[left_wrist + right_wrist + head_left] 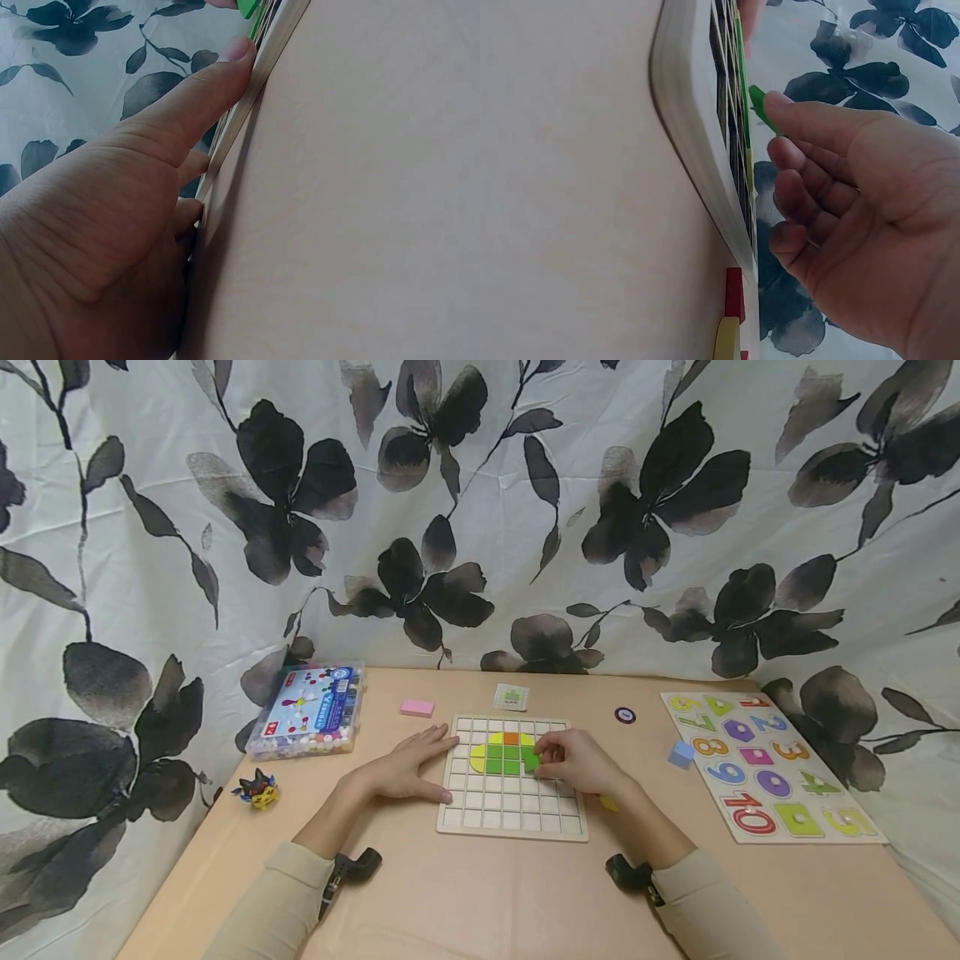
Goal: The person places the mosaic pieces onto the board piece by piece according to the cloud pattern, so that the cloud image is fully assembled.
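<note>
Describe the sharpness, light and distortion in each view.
Head view: even soft light, slight wide-angle bending at edges, grid board sharp. Left wrist view: left hand close, softly blurred. Right wrist view: right hand shaded, green piece slightly soft.

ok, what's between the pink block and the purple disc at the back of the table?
Head view: a small white card with a green figure lies between the pink block and the purple disc; otherwise bare tabletop.

A pale wooden grid board [512,821] with a smooth, matt finish lies on a matt beige table [480,902]. Its coloured tiles [502,758] look like matt painted wood. A clear glossy plastic box [309,712] holds beads. Soft printed cloth [480,510] hangs behind. The number puzzle [772,766] appears to be painted wood.
</note>
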`<state>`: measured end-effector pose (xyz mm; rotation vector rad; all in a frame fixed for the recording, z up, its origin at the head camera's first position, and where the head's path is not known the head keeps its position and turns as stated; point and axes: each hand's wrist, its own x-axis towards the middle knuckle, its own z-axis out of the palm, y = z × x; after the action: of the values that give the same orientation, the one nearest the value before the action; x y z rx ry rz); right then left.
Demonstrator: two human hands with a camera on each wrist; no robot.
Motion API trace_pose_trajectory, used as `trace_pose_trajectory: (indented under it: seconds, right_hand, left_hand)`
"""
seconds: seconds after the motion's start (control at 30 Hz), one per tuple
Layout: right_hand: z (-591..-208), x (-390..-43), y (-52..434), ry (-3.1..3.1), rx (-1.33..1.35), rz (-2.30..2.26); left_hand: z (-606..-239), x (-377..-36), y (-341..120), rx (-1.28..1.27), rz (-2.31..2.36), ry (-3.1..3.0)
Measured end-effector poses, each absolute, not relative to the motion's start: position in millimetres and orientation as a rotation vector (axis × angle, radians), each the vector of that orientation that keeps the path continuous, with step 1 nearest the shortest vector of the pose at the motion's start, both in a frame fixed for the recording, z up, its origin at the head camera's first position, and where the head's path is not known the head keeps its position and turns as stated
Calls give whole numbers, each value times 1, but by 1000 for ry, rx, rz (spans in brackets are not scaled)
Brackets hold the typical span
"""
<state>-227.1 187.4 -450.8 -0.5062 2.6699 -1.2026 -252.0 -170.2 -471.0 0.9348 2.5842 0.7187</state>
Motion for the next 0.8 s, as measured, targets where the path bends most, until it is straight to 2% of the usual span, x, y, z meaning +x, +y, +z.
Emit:
trace_pose_trajectory:
  seconds: [0.8]
  right_hand:
    - [-458, -226, 185, 2718, -628, -1095]
  left_hand:
    - [-469, -251, -169, 942, 721, 2587]
